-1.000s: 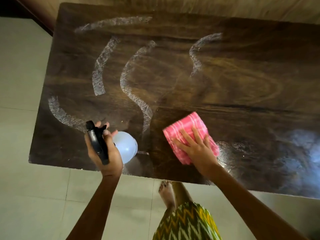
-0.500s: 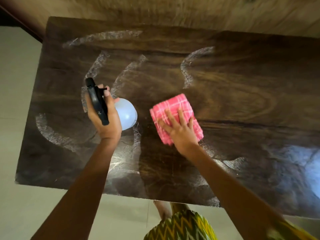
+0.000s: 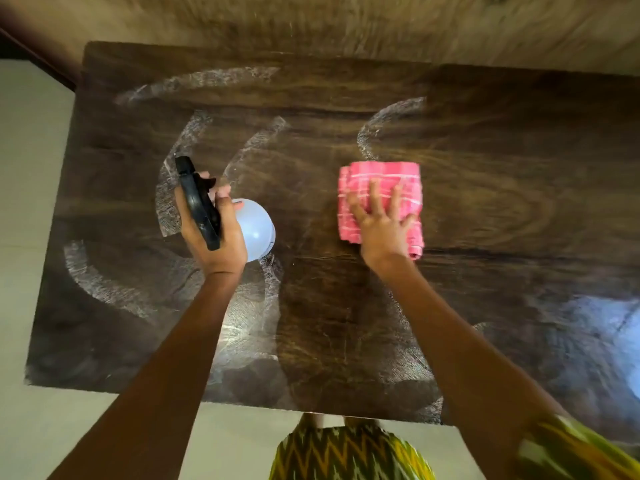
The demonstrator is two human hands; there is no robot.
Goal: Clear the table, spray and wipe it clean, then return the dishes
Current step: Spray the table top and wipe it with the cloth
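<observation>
The right hand (image 3: 382, 226) lies flat with fingers spread, palm pressing down on a folded pink cloth (image 3: 381, 199) of soft woven fabric crossed by thin white lines. The cloth is a rough square; its far edge and right side show beyond the fingertips, while the heel of the hand covers its near left corner. It sits on the table to the right of the middle.

The left hand (image 3: 211, 233) is clenched around the neck of a spray bottle (image 3: 256, 230), held above the left half of the table. The bottle has a glossy black plastic trigger head pointing away from the person and a smooth, rounded, pale bluish-white body that bulges out to the right of the palm.

Bottle and cloth are well apart, with bare wood between them.

The table (image 3: 502, 161) is a dark brown rectangular slab with strong swirling grain and a wet sheen. Curved whitish streaks of foamy residue arc across its left and middle parts. Pale tiled floor (image 3: 34, 168) lies to the left and near side.
</observation>
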